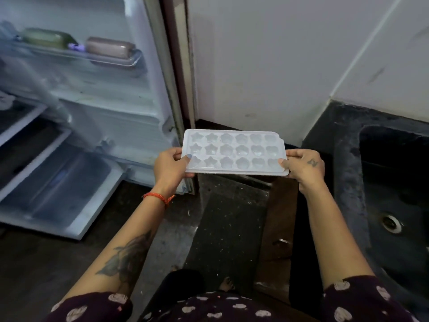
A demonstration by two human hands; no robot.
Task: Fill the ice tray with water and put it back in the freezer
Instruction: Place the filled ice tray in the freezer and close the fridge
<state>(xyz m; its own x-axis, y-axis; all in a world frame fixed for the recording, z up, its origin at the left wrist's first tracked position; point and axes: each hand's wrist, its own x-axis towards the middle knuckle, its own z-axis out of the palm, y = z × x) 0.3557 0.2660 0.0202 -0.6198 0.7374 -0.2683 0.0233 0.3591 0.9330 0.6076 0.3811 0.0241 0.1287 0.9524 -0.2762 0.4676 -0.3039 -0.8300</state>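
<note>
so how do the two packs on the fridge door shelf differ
The green pack sits at the left end of the door shelf; the pinkish-brown pack sits to its right, nearer the shelf's rounded end. The green pack reaches higher in the picture, the pinkish-brown one lower. Both are rounded, oblong blocks lying on their long sides behind the clear rail; the blur hides any labels.

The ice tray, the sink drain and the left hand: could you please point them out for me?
ice tray (234, 151), head view, middle row of moulds.
sink drain (391, 223), head view, metal ring.
left hand (170, 167), head view, back of the hand.
</note>
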